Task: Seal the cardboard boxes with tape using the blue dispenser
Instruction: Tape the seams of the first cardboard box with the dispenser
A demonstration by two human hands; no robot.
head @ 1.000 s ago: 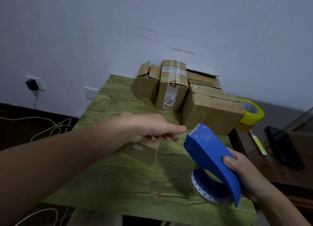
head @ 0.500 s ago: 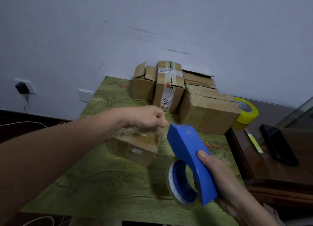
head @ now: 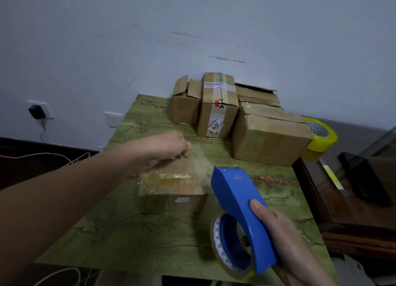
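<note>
Clear tape (head: 203, 163) now stretches from blue plastic dispenser (head: 237, 200), gripped in R hand (head: 278, 232), to L hand (head: 169, 144) pinching its end over small brown cardboard box (head: 171, 193), prob ready to stick

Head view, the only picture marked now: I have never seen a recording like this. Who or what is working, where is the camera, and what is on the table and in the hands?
There is no machine here. A person works with bare hands, and the camera sits on their head, looking forward and down. The right hand holds the blue dispenser. The left hand seems to pinch the end of the clear tape drawn from it, just above a small box on the green table. More boxes stand at the back of the table, with a yellow tape roll to their right.
</note>
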